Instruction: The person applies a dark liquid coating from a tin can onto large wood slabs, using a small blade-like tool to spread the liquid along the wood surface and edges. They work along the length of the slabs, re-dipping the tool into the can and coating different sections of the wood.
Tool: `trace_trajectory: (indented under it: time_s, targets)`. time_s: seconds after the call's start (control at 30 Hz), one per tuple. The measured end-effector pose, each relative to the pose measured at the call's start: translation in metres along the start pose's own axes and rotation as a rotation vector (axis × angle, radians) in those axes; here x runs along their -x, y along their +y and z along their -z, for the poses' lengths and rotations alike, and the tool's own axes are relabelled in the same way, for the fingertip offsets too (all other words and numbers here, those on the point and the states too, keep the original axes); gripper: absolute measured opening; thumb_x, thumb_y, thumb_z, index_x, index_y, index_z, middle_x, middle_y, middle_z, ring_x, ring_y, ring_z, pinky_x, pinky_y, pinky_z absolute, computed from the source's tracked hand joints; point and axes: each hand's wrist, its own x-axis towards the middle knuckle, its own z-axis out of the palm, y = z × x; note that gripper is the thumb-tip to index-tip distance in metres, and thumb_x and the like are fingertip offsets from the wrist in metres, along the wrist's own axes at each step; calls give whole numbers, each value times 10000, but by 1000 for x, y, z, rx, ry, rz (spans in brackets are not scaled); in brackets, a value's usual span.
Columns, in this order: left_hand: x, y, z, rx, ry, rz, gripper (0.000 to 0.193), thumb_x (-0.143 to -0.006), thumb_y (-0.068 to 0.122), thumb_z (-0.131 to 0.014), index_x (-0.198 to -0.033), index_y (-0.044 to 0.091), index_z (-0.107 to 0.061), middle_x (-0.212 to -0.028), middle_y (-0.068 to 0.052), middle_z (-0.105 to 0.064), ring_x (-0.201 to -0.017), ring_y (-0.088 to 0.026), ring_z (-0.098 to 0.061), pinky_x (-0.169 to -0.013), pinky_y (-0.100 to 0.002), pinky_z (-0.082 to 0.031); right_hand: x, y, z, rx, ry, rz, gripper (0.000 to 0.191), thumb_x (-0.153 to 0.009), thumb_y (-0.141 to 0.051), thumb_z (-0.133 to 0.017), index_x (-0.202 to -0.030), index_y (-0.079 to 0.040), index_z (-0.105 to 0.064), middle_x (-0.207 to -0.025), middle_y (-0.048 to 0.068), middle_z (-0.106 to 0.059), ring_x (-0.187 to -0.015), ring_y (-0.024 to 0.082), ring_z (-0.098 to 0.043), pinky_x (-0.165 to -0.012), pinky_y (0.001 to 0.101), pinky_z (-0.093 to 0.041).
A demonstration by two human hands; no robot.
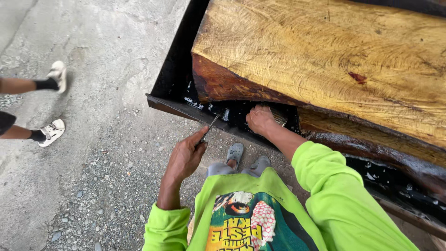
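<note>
Centre frame: left hand (186,155) pinches a thin dark metal blade (208,128), fingers closed on its lower end, tip angled toward the black wet tray edge (173,105). Right hand (260,119) curled tight over a pale bristled brush (278,115), pressed under the large yellow-brown wood slab (325,60), upper right. Another person's legs in white sandals (52,131), left edge, on gravel.
</note>
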Motion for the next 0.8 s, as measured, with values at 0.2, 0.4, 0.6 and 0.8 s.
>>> trace_trajectory:
  time_s: [0.2, 0.4, 0.6, 0.8]
  targets:
    - [13, -18, 1, 21, 23, 75, 514, -941, 203, -654, -1449, 188, -578, -1247, -146, -730, -1053, -278, -745, -917, -409, -565, 5, -16, 1, 238, -37, 143, 268, -925, -230, -531, -935, -73, -747, -1014, 116, -684, -1048, 301, -604, -769, 493, -509]
    - [4, -25, 1, 78, 87, 13, 508, -952, 201, -641, -1453, 170, -560, -1316, -142, -693, -1043, -279, -736, -909, -428, -555, 67, -10, 49, 159, 99, 170, 213, -931, -238, -543, -872, -109, -702, -945, 107, -662, -941, 284, -618, -769, 466, -498]
    - [-38, -9, 8, -219, 21, -23, 443, -992, 275, -607, -1433, 227, -599, -1042, -171, -738, -827, -283, -734, -739, -444, -570, 135, 14, 83, -2, 201, 153, 203, -839, -72, -539, -1007, -81, -653, -988, 115, -618, -942, 295, -603, -872, 482, -518]
    - [-105, -12, 32, -731, 50, -369, 305, -926, 107, -561, -1183, 166, -715, -855, -170, -727, -718, -344, -722, -576, -475, -548, 175, 8, 107, -134, 212, 28, 142, -943, -204, -604, -999, -87, -662, -967, 83, -611, -930, 282, -592, -880, 441, -527]
